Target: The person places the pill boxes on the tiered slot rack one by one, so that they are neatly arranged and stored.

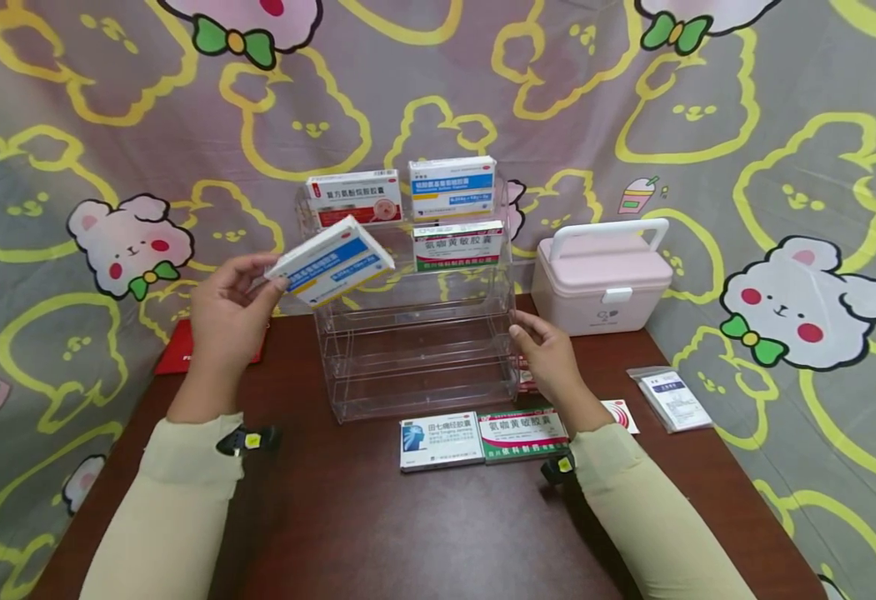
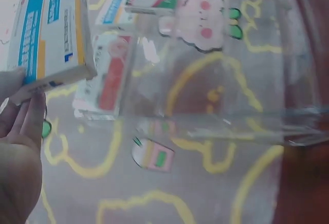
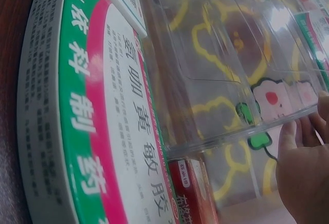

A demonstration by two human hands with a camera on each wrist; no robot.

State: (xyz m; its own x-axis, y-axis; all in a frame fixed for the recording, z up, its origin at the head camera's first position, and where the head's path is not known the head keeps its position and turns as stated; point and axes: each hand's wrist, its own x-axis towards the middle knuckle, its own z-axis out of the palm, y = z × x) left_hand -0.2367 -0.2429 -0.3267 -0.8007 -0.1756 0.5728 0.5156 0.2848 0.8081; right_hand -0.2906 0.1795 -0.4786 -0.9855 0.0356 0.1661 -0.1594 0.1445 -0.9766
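My left hand (image 1: 231,312) pinches one end of a white-and-blue medicine box (image 1: 332,265), thumb on its front, holding it tilted before the left side of a clear plastic tiered rack (image 1: 415,358). In the left wrist view the fingers support the box's lower end. My right hand (image 1: 550,354) grips the rack's right side edge, with its thumb and fingertips at the panel. On the rack's top tier stand a white-and-red box (image 1: 355,198) and another white-and-blue box (image 1: 453,188). A green-and-white box (image 1: 458,247) sits one tier below, on the right.
Before the rack lie a white box with a blue head picture (image 1: 441,442) and a green-and-red box (image 1: 523,435). A pink lidded case (image 1: 603,279) stands behind at right, a bagged white pack (image 1: 673,398) near the right edge. A red item (image 1: 175,350) lies at left.
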